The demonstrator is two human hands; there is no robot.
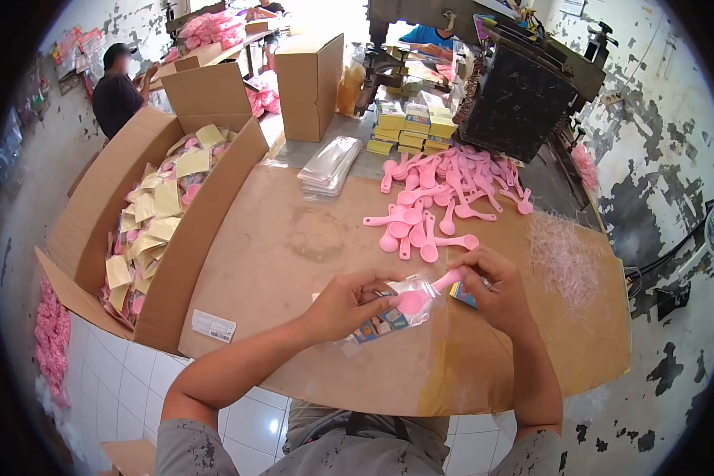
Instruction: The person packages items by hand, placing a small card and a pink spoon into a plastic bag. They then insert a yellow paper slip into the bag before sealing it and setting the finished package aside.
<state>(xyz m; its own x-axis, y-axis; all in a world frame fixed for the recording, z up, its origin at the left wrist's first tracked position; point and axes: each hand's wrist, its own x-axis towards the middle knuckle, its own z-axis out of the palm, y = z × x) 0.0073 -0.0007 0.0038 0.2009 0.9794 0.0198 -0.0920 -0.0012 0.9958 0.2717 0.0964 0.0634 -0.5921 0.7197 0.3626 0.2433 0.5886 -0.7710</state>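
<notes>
My left hand (347,308) pinches a small clear plastic bag (425,311) with a printed card (381,325) in it. The fingers of my right hand (496,292) are closed on the handle of a pink measuring spoon (412,302). The spoon's bowl lies within the bag's clear plastic, and its handle sticks out toward my right hand. Partly hidden below that hand are some printed cards (462,296). Just beyond my hands spreads a heap of pink spoons (430,194).
At left, an open carton (206,258) holds packed spoons. Clear bags (329,165) and yellow-edged card stacks (408,128) lie farther back. A dark machine (517,101) stands behind the heap; plastic strips (565,258) lie right. A tall carton (309,91) and a co-worker (119,94) are beyond.
</notes>
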